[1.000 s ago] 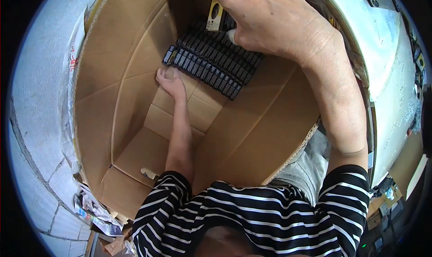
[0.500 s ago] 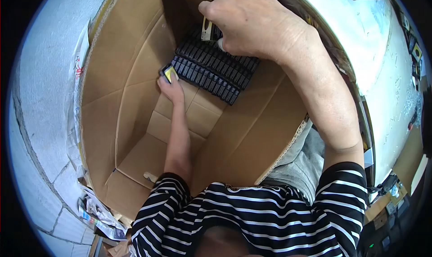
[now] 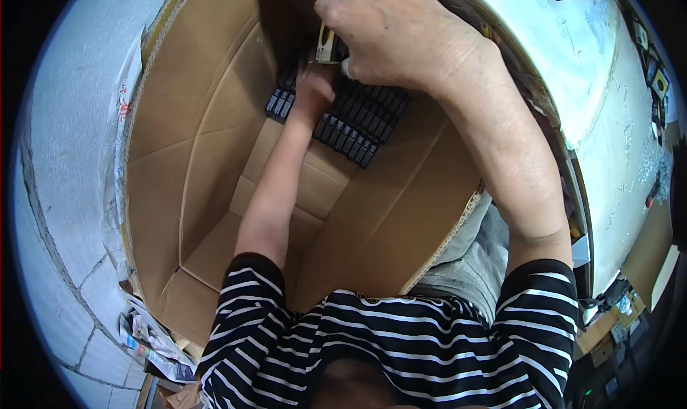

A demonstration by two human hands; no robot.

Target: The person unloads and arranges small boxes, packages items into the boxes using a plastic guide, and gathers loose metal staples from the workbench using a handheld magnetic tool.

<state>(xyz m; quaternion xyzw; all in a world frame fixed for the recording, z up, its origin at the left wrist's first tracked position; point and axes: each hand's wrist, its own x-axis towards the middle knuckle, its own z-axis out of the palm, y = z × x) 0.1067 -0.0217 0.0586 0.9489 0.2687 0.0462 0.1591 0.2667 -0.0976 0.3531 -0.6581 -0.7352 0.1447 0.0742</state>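
Observation:
Deep inside a large cardboard box, rows of small black packets stand on edge against the far wall. My left hand reaches down onto these rows, its fingers hidden among the packets, so what it grips is unclear. My right hand hovers above the rows near the box's top edge and pinches one small black-and-yellow packet between thumb and fingers.
A white tabletop with small dark items lies to the right of the box. Pale floor tiles and crumpled printed paper lie on the left. The box floor nearer to me shows bare cardboard flaps.
My left hand has moved from the near end of the packet rows up and right onto the middle of them. The right hand has shifted slightly left with its packet.

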